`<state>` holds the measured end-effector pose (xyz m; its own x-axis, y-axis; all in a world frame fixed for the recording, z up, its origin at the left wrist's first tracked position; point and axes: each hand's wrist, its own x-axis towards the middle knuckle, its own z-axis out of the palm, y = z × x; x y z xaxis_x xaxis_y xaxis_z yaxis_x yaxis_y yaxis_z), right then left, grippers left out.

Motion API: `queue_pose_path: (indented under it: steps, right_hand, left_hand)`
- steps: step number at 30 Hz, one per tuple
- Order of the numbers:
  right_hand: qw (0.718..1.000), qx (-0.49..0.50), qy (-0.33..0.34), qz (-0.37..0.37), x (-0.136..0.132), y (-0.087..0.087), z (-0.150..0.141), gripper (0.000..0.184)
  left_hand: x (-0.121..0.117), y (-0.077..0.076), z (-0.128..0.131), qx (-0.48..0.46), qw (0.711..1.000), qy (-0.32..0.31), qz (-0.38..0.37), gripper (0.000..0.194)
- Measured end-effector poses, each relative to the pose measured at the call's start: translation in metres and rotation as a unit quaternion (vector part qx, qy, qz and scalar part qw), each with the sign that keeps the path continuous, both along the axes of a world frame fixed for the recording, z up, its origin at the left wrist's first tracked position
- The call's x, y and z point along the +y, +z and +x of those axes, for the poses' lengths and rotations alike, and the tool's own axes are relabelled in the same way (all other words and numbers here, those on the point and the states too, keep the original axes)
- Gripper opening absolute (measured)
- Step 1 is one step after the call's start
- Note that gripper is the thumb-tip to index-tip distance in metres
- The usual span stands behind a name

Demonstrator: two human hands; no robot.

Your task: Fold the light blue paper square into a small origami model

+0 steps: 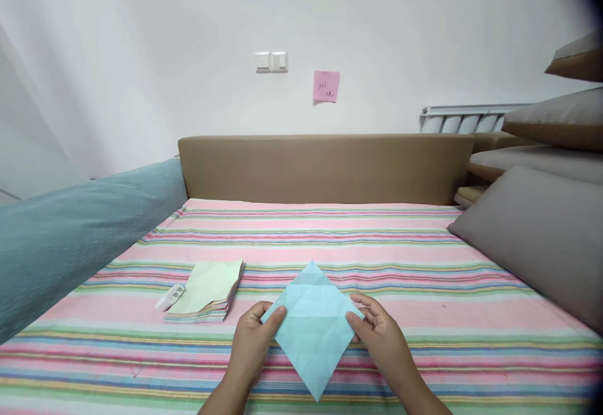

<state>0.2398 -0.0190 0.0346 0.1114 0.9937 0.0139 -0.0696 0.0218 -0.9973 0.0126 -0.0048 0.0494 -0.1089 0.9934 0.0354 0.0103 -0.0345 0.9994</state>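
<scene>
A light blue square of paper (311,321) is turned like a diamond, one corner pointing away from me and one toward me. Faint crease lines cross its surface. My left hand (254,336) pinches the left corner, thumb on top and fingers beneath. At the opposite corner my right hand (379,330) has the same kind of pinch, with the thumb on the upper face. The fingertips under the paper are hidden. Whether the sheet touches the cloth below, I cannot tell.
A stack of coloured paper (210,286) lies to the left, with a small white object (170,297) at its edge. Striped cloth (353,248) covers the surface. A brown backrest (325,170) stands behind, grey cushions (541,233) on the right, a blue-covered armrest (94,226) on the left.
</scene>
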Motion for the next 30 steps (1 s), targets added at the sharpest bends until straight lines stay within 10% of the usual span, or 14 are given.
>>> queue_pose_path:
  steps: [9, 15, 21, 30]
  right_hand:
    - [0.981, -0.189, -0.031, 0.025, 0.016, -0.043, 0.006, 0.038]
    - [0.932, -0.351, -0.059, 0.067, 0.015, -0.052, 0.006, 0.032]
    - [0.825, -0.522, -0.097, 0.192, 0.003, -0.039, -0.009, 0.022]
    - [0.806, -0.537, -0.004, 0.250, -0.013, -0.035, -0.032, 0.028]
  left_hand:
    - [0.002, -0.018, -0.004, 0.372, 0.925, -0.058, 0.046, 0.028]
    - [0.001, -0.026, -0.001, 0.430, 0.902, -0.033, 0.029, 0.060]
    - [0.002, -0.028, 0.001, 0.452, 0.891, -0.020, 0.030, 0.060]
    - [0.003, -0.031, 0.001, 0.444, 0.895, -0.023, 0.032, 0.059]
